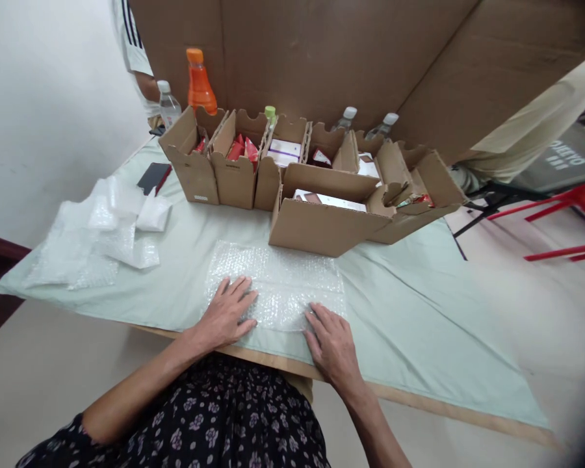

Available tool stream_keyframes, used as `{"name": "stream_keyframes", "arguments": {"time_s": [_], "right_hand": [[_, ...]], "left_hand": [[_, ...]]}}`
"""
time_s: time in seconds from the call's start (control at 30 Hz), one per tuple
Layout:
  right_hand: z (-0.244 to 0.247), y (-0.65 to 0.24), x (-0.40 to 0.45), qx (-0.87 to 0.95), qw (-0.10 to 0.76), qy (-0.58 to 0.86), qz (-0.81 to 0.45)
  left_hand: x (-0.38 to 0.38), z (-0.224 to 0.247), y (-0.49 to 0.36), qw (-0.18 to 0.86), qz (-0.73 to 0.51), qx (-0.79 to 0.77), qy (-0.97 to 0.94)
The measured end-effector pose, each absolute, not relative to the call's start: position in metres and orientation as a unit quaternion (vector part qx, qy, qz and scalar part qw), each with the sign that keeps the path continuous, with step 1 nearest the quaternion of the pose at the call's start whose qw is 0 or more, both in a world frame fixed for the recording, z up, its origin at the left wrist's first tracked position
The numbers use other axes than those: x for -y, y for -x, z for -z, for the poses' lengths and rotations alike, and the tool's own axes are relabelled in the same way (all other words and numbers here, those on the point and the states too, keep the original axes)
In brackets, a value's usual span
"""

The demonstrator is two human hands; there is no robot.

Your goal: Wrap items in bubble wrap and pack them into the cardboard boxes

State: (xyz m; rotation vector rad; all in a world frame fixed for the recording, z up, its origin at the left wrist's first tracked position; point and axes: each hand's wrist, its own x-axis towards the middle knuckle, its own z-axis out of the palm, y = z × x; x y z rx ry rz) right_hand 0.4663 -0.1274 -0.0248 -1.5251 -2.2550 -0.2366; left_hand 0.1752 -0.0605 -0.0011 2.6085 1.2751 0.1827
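A sheet of clear bubble wrap (277, 273) lies flat on the pale green tablecloth (394, 299), close to the table's front edge. My left hand (229, 312) rests on its left part, fingers spread and palm down. On the lower right corner of the sheet lies my right hand (331, 338), fingers stretched out and slightly bent. Neither hand grips anything. Just behind the sheet stands a cardboard box (322, 224) holding a white package (331, 200).
Several open cardboard bins (236, 179) with red and white packages form a row behind. At left are a pile of bubble wrap pieces (102, 227) and a dark phone-like object (153, 177). An orange bottle (199, 84) stands behind the bins. A person's sleeve (139, 58) shows at upper left.
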Motion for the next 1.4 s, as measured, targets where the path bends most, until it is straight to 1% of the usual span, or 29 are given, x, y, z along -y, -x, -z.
{"name": "stream_keyframes", "arguments": {"time_s": [0.1, 0.33, 0.43, 0.57, 0.73, 0.83, 0.9, 1.03, 1.17, 1.3, 1.4], "right_hand": [[0.023, -0.467, 0.121, 0.804, 0.235, 0.538, 0.097], [0.006, -0.473, 0.111, 0.777, 0.291, 0.554, 0.074], [0.000, -0.478, 0.113, 0.774, 0.294, 0.558, 0.043], [-0.010, -0.484, 0.122, 0.769, 0.286, 0.570, -0.039], [-0.021, -0.485, 0.127, 0.751, 0.283, 0.587, -0.106], [-0.021, -0.487, 0.124, 0.743, 0.280, 0.595, -0.125], [-0.020, -0.489, 0.122, 0.736, 0.278, 0.603, -0.132], [-0.017, -0.492, 0.120, 0.720, 0.274, 0.618, -0.158], [-0.015, -0.495, 0.119, 0.700, 0.259, 0.635, -0.197], [-0.014, -0.505, 0.118, 0.670, 0.260, 0.658, -0.224], [-0.016, -0.515, 0.113, 0.641, 0.288, 0.669, -0.244]], "left_hand": [[0.060, -0.001, -0.174, 0.117, -0.067, -0.443, -0.886], [0.050, -0.001, -0.154, 0.109, -0.111, -0.483, -0.862], [0.041, -0.004, -0.137, 0.131, -0.136, -0.500, -0.845], [0.038, -0.013, -0.117, 0.196, -0.160, -0.500, -0.828], [0.048, -0.023, -0.106, 0.247, -0.112, -0.463, -0.844], [0.052, -0.026, -0.107, 0.249, -0.078, -0.443, -0.858], [0.051, -0.025, -0.107, 0.240, -0.079, -0.445, -0.859], [0.044, -0.013, -0.103, 0.218, -0.131, -0.473, -0.844], [0.036, -0.003, -0.100, 0.241, -0.216, -0.501, -0.803], [0.035, -0.009, -0.102, 0.267, -0.261, -0.555, -0.743], [0.033, -0.017, -0.107, 0.284, -0.266, -0.582, -0.714]]}}
